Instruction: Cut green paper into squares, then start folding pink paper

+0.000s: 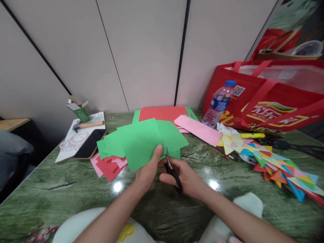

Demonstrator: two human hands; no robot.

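Left hand [149, 168] pinches green paper [140, 141]; right hand [186, 176] grips scissors [174, 174], blades pointing away at the paper's near edge, right of center.

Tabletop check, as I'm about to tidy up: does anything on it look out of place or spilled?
The hammer looks out of place: it lies on the left near a phone and a small open box, an odd tool to find alongside green paper and scissors. I see no spill.
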